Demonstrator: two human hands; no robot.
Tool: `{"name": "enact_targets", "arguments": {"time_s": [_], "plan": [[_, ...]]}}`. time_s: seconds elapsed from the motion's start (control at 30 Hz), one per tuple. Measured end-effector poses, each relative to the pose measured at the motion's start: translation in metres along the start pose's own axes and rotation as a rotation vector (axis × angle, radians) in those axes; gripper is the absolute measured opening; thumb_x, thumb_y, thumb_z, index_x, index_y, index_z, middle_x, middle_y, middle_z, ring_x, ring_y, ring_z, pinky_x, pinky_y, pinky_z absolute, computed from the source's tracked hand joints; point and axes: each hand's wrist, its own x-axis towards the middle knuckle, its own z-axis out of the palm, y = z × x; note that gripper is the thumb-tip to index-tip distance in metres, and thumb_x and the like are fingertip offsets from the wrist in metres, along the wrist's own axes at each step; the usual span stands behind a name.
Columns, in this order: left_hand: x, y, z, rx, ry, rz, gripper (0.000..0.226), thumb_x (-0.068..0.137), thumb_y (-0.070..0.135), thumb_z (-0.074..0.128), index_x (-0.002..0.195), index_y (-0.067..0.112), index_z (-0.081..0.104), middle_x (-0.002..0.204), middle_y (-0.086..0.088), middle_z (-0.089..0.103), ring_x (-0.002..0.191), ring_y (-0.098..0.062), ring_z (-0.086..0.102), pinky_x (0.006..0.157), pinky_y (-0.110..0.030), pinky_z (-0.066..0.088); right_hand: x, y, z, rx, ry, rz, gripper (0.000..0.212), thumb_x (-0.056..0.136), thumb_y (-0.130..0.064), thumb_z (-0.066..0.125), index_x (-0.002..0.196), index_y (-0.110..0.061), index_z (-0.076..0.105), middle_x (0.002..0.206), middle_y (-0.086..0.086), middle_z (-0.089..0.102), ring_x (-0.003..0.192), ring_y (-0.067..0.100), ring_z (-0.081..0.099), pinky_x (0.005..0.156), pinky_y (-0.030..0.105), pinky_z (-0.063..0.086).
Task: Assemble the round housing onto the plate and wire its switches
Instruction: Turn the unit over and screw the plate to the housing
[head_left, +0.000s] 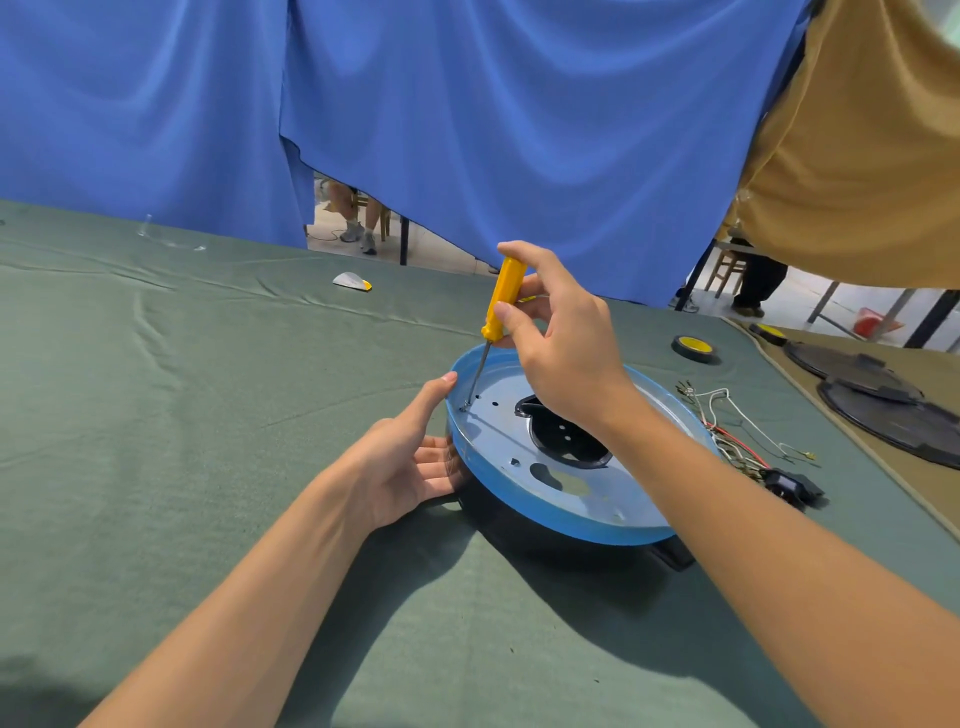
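Yellow screwdriver (503, 299) pinched in right hand (561, 353) fingers (537, 262); left hand (410, 462) fingers (434, 397) straight against plate (545, 512) rim.

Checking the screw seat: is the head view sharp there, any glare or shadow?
Head view: sharp around the screwdriver tip; mild sheen on the plate, nothing blown out; shadows fall on the near cloth, not the tip; wide-angle curvature toward the corners.
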Motion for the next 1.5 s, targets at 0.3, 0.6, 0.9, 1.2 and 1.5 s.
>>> {"name": "enact_targets", "arguments": {"time_s": [0.3, 0.6, 0.9, 1.2, 1.5], "plan": [[0.001, -0.001, -0.001, 0.001, 0.002, 0.008, 0.070, 0.073, 0.051, 0.081, 0.105, -0.008, 0.061, 0.089, -0.020, 0.072, 0.069, -0.027, 0.071, 0.058, -0.032, 0.058, 0.013, -0.003, -0.010, -0.099, -0.026, 0.051, 0.027, 0.089, -0.015, 0.068, 0.111, -0.011, 0.052, 0.091, 0.010, 0.063, 0.082, 0.030, 0.067, 0.075, 0.045, 0.058], [0.001, -0.001, -0.002, -0.008, 0.005, 0.012, 0.070, 0.073, 0.050, 0.082, 0.106, -0.008, 0.060, 0.088, -0.020, 0.072, 0.070, -0.027, 0.072, 0.059, -0.032, 0.059, 0.030, -0.014, -0.004, -0.239, -0.156, 0.106, 0.030, 0.088, -0.027, 0.065, 0.098, -0.010, 0.043, 0.083, 0.019, 0.060, 0.078, 0.038, 0.062, 0.067, 0.051, 0.055], [0.003, -0.002, -0.003, -0.013, -0.002, 0.019, 0.070, 0.072, 0.049, 0.083, 0.104, -0.009, 0.060, 0.086, -0.020, 0.072, 0.069, -0.027, 0.072, 0.058, -0.032, 0.059, 0.036, -0.028, -0.021, -0.402, -0.424, 0.210, 0.020, 0.090, -0.033, 0.052, 0.100, -0.016, 0.051, 0.089, 0.006, 0.059, 0.069, 0.022, 0.068, 0.059, 0.039, 0.059], [0.004, -0.003, -0.003, -0.009, 0.000, 0.020, 0.075, 0.068, 0.051, 0.084, 0.105, -0.009, 0.058, 0.081, -0.019, 0.072, 0.068, -0.027, 0.072, 0.057, -0.032, 0.058, 0.040, -0.025, -0.021, -0.579, -0.370, 0.165, 0.042, 0.089, -0.047, 0.058, 0.083, -0.005, 0.058, 0.069, 0.006, 0.057, 0.068, 0.024, 0.057, 0.055, 0.031, 0.039], [0.003, -0.003, -0.002, -0.004, 0.004, 0.021, 0.072, 0.071, 0.050, 0.082, 0.103, -0.009, 0.058, 0.081, -0.018, 0.073, 0.067, -0.026, 0.072, 0.057, -0.032, 0.058, 0.043, -0.031, -0.026, -0.580, -0.460, 0.124, 0.030, 0.086, -0.033, 0.063, 0.067, -0.014, 0.051, 0.070, 0.001, 0.051, 0.063, 0.017, 0.045, 0.052, 0.028, 0.033]]}}
